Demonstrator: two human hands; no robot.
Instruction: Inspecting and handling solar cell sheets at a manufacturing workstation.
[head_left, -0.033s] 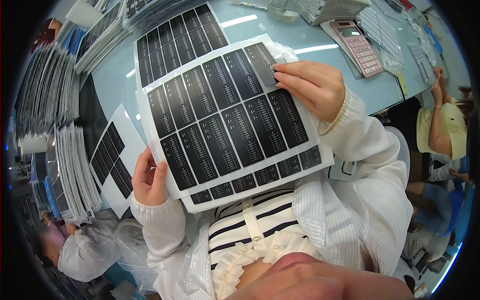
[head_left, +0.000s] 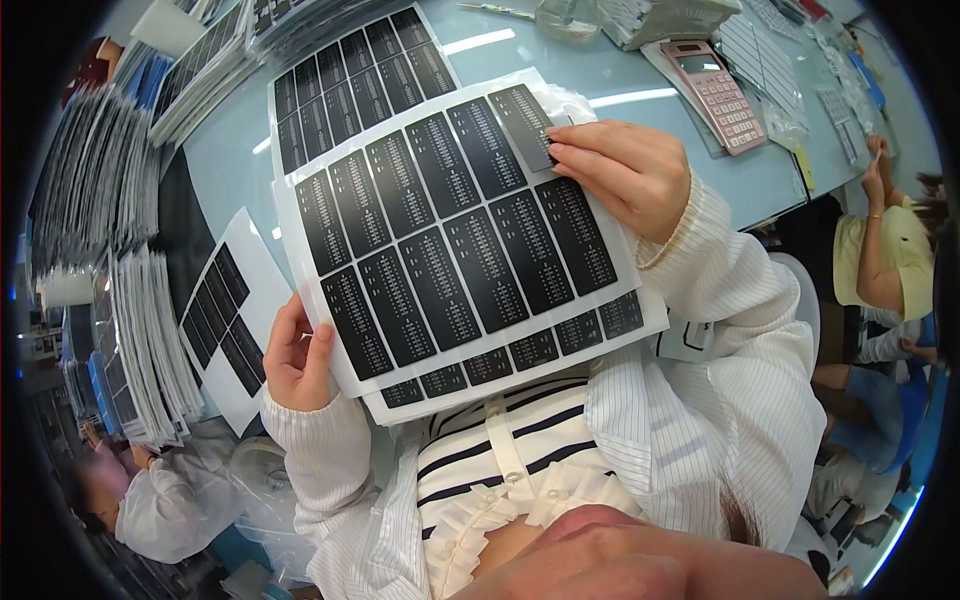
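In front of my chest lies a white sheet of black rectangular labels (head_left: 463, 236), in two rows, tilted, on top of another such sheet whose label row shows below its near edge. My left hand (head_left: 300, 355) grips the near left edge of the sheet, its thumb on top. My right hand (head_left: 628, 178) is closed at the far right corner, with fingertips pinched at the edge of the last black label (head_left: 522, 122). This label looks greyer than the others; whether it is lifted, I cannot tell.
Another label sheet (head_left: 345, 75) lies beyond on the pale table. A partly used sheet (head_left: 222, 330) is at left, near tall stacks of sheets (head_left: 88, 185). A pink calculator (head_left: 715, 100) sits at far right. Other people (head_left: 885, 250) work on both sides.
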